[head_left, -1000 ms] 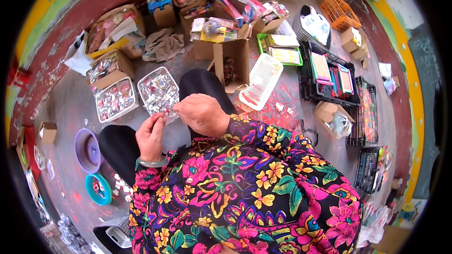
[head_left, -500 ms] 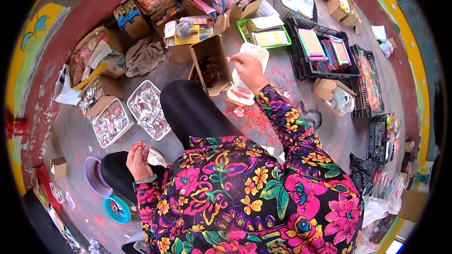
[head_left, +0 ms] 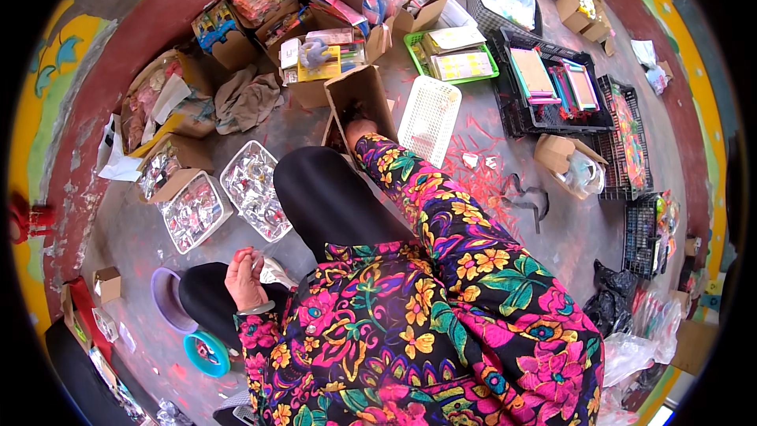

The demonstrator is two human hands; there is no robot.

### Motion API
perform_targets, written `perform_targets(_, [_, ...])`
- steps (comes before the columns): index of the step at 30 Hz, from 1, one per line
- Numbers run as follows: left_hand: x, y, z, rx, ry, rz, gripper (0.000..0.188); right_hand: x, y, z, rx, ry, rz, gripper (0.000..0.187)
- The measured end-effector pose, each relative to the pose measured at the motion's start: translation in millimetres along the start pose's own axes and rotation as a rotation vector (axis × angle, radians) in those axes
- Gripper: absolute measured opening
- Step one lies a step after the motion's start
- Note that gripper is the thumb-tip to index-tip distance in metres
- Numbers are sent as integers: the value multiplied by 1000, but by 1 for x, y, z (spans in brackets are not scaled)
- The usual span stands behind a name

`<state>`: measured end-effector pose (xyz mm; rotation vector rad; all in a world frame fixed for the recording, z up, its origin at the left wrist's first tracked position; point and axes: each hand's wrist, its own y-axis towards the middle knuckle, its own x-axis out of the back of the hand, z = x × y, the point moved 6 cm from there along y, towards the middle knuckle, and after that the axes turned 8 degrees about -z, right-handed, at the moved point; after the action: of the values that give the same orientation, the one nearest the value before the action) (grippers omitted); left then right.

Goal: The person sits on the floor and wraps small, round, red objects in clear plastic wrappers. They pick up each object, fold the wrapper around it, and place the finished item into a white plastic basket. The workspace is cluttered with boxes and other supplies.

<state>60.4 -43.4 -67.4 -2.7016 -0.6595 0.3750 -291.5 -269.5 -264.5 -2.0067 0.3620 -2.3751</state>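
Brown cardboard box, open-topped, stands on the concrete floor just past the right knee, touching the white plastic lattice basket on its right side. Head view only.

Right hand is reaching down into the box mouth; only the back of the hand shows, so I cannot tell whether its fingers are open or closed on anything inside. Contents of the box are dark and unreadable.

Left hand rests by the left knee, fingers curled closed around something small with a reddish bit showing at the tips (too small to identify).

Nearby on the left: two clear plastic trays of small silvery wrapped pieces, well apart from the box. Purple round lid and teal ring lie beside the left knee.

Handling judgement: box looks light and thin-walled, flaps loose, so it will flex and tip if pushed at the rim. Best taken by two opposite side walls low down, not by a flap.
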Motion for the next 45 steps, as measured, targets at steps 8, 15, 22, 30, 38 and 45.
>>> perform_targets(8, [5,-1,2,-6,9,-6,13,68,-18,0,-90,150,-112,20])
perform_targets(15, [-4,-3,-3,-8,-54,22,11,161,-76,-22,-144,964,-240,16])
perform_targets(22, [1,-3,-2,4,-78,44,11,208,-128,-13,-139,1875,222,17])
perform_targets(30, [-13,-16,-14,71,-63,109,14,232,-159,40,-83,1891,498,19])
perform_targets(38, [-37,-32,-26,169,179,192,20,229,-207,128,59,1710,732,15])
perform_targets(45, [-42,-39,-27,118,355,191,22,245,-240,183,408,1397,765,14])
